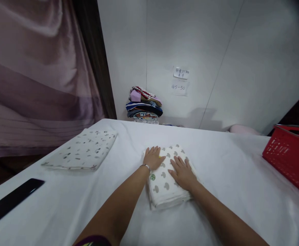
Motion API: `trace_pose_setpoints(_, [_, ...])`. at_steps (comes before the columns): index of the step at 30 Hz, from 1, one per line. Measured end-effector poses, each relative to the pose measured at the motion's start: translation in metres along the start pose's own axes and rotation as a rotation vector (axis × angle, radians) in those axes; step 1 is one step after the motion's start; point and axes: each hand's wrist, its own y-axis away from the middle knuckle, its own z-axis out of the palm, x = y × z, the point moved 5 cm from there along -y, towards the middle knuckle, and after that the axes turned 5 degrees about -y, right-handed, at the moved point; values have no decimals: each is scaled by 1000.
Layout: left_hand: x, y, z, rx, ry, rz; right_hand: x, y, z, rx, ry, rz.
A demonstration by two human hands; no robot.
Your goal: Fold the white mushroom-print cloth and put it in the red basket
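A folded white cloth (164,184) printed with grey mushrooms and one green one lies in several layers on the white-covered table (118,212). My left hand (153,159) rests flat on its left side, fingers spread, with a bracelet at the wrist. On the right side of the same cloth lies my right hand (184,173), palm down and fingers apart. Neither hand grips anything. Parts of the print are hidden under both hands.
Another folded white cloth (84,150) with small dark prints lies at the table's left. A long black object (13,200) is near the left edge. At right stands a red plastic basket (290,153). Folded fabrics (144,106) are stacked behind the table by the wall.
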Motion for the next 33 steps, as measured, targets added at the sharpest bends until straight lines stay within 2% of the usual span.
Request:
trace_pose_setpoints(4, [0, -1, -1, -3, -2, -4, 8, 4, 17, 3, 32, -2])
trace_pose_setpoints(8, [3, 2, -10, 3, 12, -15, 5, 2, 14, -14, 19, -2])
trace_pose_setpoints(11, [13, 9, -20, 113, -15, 20, 4, 2, 12, -6, 16, -2])
trace_pose_setpoints(13, [22, 15, -20, 161, -29, 74, 5, 3, 11, -6, 10, -2])
trace_pose_setpoints(15, [26, 21, -14, 132, -20, 102, 6, 1, 11, -48, -12, 11])
trace_pose_setpoints(19, [26, 24, -4, 79, -16, 87, 7, -17, 2, -171, -101, 77])
trace_pose_setpoints(23, [26, 22, -3, 74, -20, 79, 7, -53, -12, -72, -77, 41])
trace_pose_setpoints(27, [25, 23, -2, 93, -36, 89, 20, -75, 3, -83, -24, 51])
trace_pose_setpoints(33, [25, 25, -1, 143, -44, 100, 33, -77, 21, -48, 1, 43])
